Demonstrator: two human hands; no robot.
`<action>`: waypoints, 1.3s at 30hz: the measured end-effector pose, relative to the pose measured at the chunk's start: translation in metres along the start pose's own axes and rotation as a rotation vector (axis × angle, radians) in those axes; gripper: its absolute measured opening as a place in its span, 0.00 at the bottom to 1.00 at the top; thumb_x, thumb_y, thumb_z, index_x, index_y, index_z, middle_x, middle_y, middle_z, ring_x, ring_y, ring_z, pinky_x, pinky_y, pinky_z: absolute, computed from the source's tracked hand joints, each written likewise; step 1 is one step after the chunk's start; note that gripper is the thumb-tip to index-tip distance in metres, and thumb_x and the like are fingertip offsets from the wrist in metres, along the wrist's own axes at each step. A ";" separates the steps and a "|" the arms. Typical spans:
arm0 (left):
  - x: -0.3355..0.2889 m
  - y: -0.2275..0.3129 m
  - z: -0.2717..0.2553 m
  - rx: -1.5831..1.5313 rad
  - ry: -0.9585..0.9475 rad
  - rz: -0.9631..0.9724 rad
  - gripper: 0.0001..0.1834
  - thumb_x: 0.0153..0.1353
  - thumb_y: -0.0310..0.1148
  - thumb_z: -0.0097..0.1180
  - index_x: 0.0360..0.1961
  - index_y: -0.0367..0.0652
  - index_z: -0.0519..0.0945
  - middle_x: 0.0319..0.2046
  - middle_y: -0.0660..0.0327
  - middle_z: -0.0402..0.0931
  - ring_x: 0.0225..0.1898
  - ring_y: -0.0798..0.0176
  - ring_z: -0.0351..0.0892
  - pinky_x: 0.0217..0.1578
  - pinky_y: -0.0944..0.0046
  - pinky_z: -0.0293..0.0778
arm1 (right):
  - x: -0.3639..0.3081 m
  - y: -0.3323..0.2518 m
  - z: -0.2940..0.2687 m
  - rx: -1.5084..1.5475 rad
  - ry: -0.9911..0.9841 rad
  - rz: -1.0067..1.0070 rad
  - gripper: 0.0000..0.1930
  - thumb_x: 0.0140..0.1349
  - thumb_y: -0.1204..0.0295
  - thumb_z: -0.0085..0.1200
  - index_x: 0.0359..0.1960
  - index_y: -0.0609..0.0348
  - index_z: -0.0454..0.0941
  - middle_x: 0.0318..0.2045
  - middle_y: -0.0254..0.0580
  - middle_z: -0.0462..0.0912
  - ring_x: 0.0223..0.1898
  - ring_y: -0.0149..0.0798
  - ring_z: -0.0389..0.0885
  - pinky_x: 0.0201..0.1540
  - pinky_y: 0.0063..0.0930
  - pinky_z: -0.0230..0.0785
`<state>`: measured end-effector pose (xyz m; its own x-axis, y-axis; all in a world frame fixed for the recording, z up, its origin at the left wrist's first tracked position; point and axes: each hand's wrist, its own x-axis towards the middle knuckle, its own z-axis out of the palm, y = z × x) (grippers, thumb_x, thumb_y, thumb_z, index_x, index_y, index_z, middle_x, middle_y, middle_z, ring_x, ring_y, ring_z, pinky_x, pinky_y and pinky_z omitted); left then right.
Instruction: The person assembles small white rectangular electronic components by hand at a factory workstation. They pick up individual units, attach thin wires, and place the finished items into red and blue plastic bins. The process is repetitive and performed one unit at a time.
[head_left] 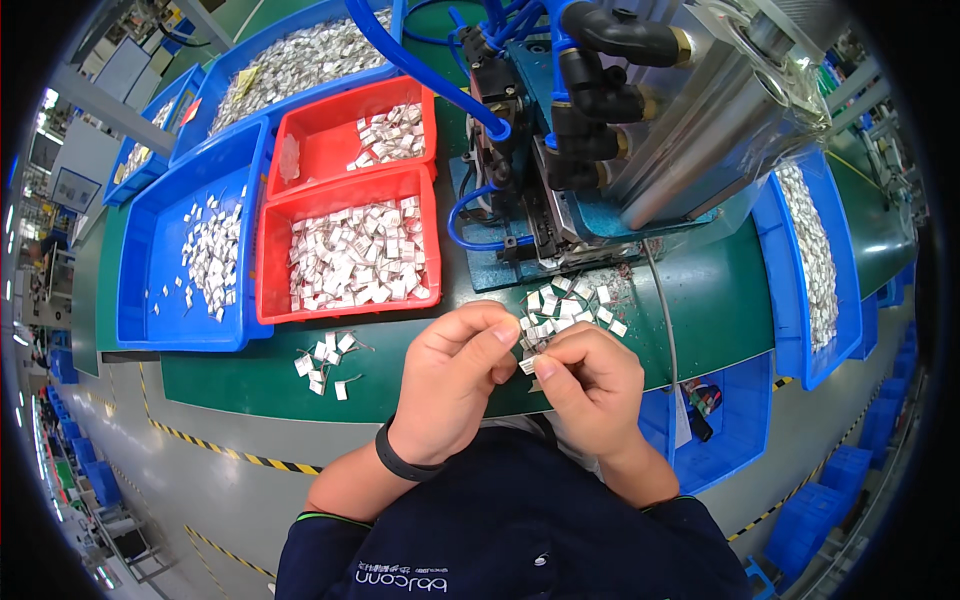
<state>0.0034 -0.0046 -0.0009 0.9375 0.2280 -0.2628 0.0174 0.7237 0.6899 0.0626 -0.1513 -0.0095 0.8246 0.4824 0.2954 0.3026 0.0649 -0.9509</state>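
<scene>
Between the thumb and forefinger of my right hand is a small white rectangular part. Close beside it, my left hand is closed in a pinch, and whatever lies between its fingertips is too small to make out. A loose pile of similar white parts with thin leads lies just beyond my hands on the green table. Another small cluster of these parts rests to the left of my left hand, near the table's front edge.
A machine with a metal cylinder and blue air hoses stands behind the pile. Two red trays and a blue tray hold white parts at left. Another filled blue tray is at right. A grey cable crosses the table.
</scene>
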 end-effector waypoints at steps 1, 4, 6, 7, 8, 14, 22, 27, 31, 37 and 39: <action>0.000 0.001 0.002 -0.004 0.017 0.002 0.05 0.62 0.26 0.56 0.39 0.38 0.78 0.32 0.66 0.73 0.28 0.73 0.68 0.30 0.73 0.65 | -0.001 0.002 -0.001 0.033 0.005 0.020 0.03 0.58 0.78 0.59 0.28 0.63 0.78 0.24 0.35 0.76 0.18 0.21 0.65 0.20 0.16 0.56; -0.003 0.002 0.002 0.062 0.031 0.006 0.05 0.63 0.25 0.53 0.40 0.38 0.76 0.35 0.64 0.71 0.29 0.73 0.67 0.30 0.70 0.65 | -0.001 0.006 -0.004 0.123 0.034 0.072 0.04 0.59 0.77 0.58 0.28 0.64 0.77 0.23 0.33 0.75 0.19 0.19 0.64 0.21 0.15 0.55; -0.007 0.003 -0.002 0.170 0.035 0.065 0.05 0.62 0.23 0.52 0.40 0.37 0.74 0.38 0.63 0.69 0.30 0.72 0.66 0.31 0.69 0.65 | 0.000 0.006 -0.008 0.139 0.058 0.122 0.05 0.59 0.77 0.58 0.27 0.64 0.77 0.22 0.31 0.75 0.19 0.18 0.64 0.21 0.15 0.55; -0.009 0.001 -0.005 0.244 0.041 0.124 0.06 0.62 0.22 0.52 0.40 0.37 0.74 0.39 0.62 0.69 0.30 0.72 0.66 0.31 0.70 0.65 | 0.002 0.006 -0.013 0.127 0.070 0.155 0.05 0.59 0.77 0.58 0.27 0.64 0.77 0.22 0.29 0.75 0.20 0.17 0.64 0.21 0.14 0.55; -0.012 0.000 -0.008 0.316 0.046 0.183 0.06 0.61 0.21 0.52 0.40 0.36 0.74 0.40 0.61 0.69 0.31 0.72 0.67 0.31 0.70 0.65 | 0.004 0.006 -0.018 0.115 0.083 0.189 0.05 0.60 0.77 0.58 0.27 0.64 0.76 0.22 0.28 0.75 0.20 0.16 0.64 0.22 0.14 0.55; -0.025 -0.009 -0.027 0.642 0.008 0.379 0.12 0.57 0.14 0.53 0.41 0.35 0.75 0.44 0.60 0.65 0.35 0.74 0.66 0.35 0.74 0.66 | 0.024 0.007 -0.032 0.111 0.208 0.253 0.07 0.60 0.77 0.58 0.26 0.65 0.75 0.22 0.29 0.77 0.22 0.15 0.68 0.23 0.12 0.59; -0.030 -0.015 -0.030 0.747 -0.002 0.466 0.11 0.56 0.13 0.52 0.40 0.35 0.74 0.42 0.58 0.66 0.33 0.73 0.66 0.34 0.73 0.65 | 0.037 0.012 -0.032 0.078 0.276 0.267 0.08 0.58 0.77 0.58 0.24 0.66 0.74 0.19 0.29 0.75 0.21 0.16 0.66 0.22 0.14 0.58; -0.030 -0.017 -0.031 0.733 0.000 0.468 0.11 0.55 0.14 0.51 0.39 0.35 0.74 0.41 0.58 0.66 0.36 0.71 0.65 0.37 0.72 0.65 | 0.041 0.012 -0.031 0.029 0.299 0.283 0.09 0.57 0.75 0.59 0.22 0.66 0.74 0.18 0.29 0.74 0.20 0.18 0.65 0.21 0.16 0.57; -0.029 -0.018 -0.033 0.740 -0.015 0.495 0.11 0.56 0.13 0.52 0.40 0.35 0.74 0.41 0.58 0.66 0.34 0.72 0.65 0.35 0.72 0.65 | 0.043 0.011 -0.030 0.035 0.308 0.290 0.09 0.57 0.75 0.59 0.22 0.65 0.74 0.17 0.28 0.73 0.20 0.18 0.64 0.21 0.16 0.56; -0.026 -0.018 -0.037 0.760 -0.045 0.539 0.12 0.56 0.12 0.52 0.41 0.35 0.74 0.42 0.57 0.67 0.31 0.72 0.65 0.33 0.72 0.65 | 0.042 0.012 -0.030 0.083 0.298 0.273 0.09 0.57 0.75 0.58 0.22 0.65 0.74 0.17 0.27 0.71 0.19 0.17 0.63 0.21 0.16 0.54; -0.026 -0.018 -0.037 0.757 -0.049 0.540 0.12 0.56 0.13 0.52 0.41 0.35 0.74 0.42 0.57 0.67 0.32 0.72 0.65 0.33 0.72 0.65 | 0.042 0.013 -0.030 0.065 0.303 0.274 0.09 0.57 0.75 0.58 0.22 0.65 0.74 0.17 0.27 0.71 0.19 0.17 0.63 0.21 0.16 0.54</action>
<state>-0.0346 0.0005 -0.0317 0.8980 0.3697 0.2388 -0.2196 -0.0938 0.9711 0.1154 -0.1569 -0.0068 0.9768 0.2112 0.0352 0.0297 0.0291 -0.9991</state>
